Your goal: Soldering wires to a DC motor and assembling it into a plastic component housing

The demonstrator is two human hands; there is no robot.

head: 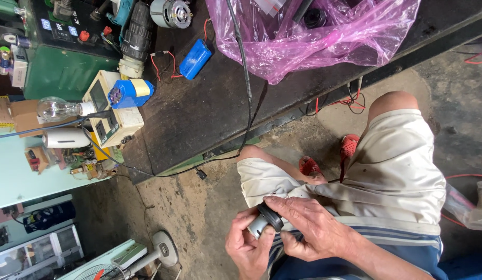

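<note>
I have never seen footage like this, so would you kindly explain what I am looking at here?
There is no machine here: one camera worn on a person's head looks down at their own two bare hands. The person sits in pale shorts beside a dark workbench. The left hand and the right hand together hold a small cylindrical part, grey with a black ring round it, over the lap. On the bench lie a pink plastic bag, a blue battery pack with red wires, a small electric motor, a clear light bulb and a cream-coloured meter. A black cable runs across the bench.
</note>
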